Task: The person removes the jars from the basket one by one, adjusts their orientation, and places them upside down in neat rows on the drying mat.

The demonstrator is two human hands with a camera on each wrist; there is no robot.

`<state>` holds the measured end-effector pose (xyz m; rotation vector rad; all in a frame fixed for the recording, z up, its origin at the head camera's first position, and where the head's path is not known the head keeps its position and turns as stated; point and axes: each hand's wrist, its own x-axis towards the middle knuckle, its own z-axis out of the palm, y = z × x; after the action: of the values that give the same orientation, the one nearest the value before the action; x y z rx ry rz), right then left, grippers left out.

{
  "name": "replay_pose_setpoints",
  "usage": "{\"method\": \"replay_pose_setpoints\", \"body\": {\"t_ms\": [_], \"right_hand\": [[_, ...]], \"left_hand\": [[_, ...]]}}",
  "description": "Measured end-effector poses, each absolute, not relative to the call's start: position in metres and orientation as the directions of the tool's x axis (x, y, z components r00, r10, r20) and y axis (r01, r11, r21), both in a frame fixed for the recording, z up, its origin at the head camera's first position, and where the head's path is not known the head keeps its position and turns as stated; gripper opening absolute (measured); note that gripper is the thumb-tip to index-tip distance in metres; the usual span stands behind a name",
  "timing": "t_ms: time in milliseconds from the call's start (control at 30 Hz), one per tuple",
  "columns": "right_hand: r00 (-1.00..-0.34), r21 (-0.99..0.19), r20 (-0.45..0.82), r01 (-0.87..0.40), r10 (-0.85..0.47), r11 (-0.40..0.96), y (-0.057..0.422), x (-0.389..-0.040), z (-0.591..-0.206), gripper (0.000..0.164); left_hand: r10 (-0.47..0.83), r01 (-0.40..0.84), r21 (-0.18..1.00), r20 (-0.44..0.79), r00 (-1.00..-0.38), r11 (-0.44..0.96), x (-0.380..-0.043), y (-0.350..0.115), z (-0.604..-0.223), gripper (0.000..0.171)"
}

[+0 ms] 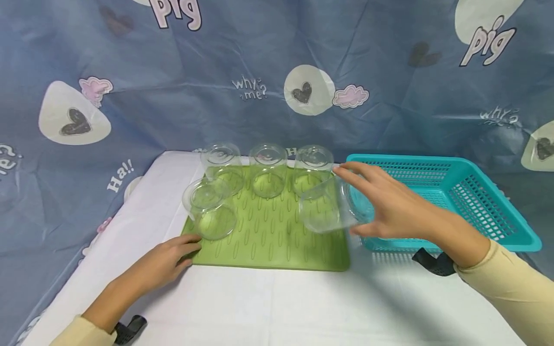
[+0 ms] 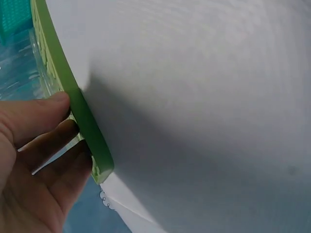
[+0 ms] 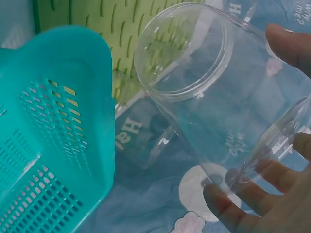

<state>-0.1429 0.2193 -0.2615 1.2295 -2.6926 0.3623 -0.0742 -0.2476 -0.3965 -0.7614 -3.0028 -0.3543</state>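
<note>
My right hand (image 1: 385, 202) holds a clear cup (image 1: 319, 209) tilted on its side above the right part of a green ribbed mat (image 1: 268, 240). In the right wrist view, the thumb and several fingers are at one end of this cup (image 3: 194, 111), its round mouth pointing away from the palm. My left hand (image 1: 166, 259) rests at the mat's front left corner; its thumb and fingertips touch the green edge (image 2: 80, 107) in the left wrist view. Similar clear cups stand on the mat: a back row of three, including the middle cup (image 1: 268, 168), and one front left cup (image 1: 209, 209).
A turquoise perforated basket (image 1: 489, 192) stands at the right, close to my right forearm. White cloth (image 1: 277, 307) covers the table. Behind it hangs a blue printed sheet (image 1: 242, 115). Black straps (image 1: 437, 264) sit on both wrists.
</note>
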Motion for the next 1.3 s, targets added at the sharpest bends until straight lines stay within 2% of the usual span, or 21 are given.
{"method": "replay_pose_setpoints", "body": {"t_ms": [267,633,1000,1300], "right_hand": [[-0.691,-0.142,0.117,-0.723,-0.714,0.676,0.209,-0.157,-0.259,0.107],[-0.666,-0.140,-0.011,-0.737,-0.746,0.661,0.194,-0.176,-0.274,0.108],[-0.658,-0.131,-0.125,-0.731,-0.743,0.670,0.175,-0.180,-0.296,0.112],[-0.642,-0.154,-0.096,-0.745,-0.760,0.649,0.170,-0.181,-0.309,0.105]], "left_hand": [[0.447,0.452,0.254,0.079,-0.891,0.855,-0.077,-0.245,-0.400,0.032],[0.401,0.409,0.289,0.090,-0.912,0.866,-0.075,-0.243,-0.401,0.033],[0.366,0.373,0.307,0.080,-0.927,0.876,-0.075,-0.242,-0.402,0.033],[0.380,0.385,0.322,0.081,-0.921,0.865,-0.074,-0.244,-0.400,0.031]]}}
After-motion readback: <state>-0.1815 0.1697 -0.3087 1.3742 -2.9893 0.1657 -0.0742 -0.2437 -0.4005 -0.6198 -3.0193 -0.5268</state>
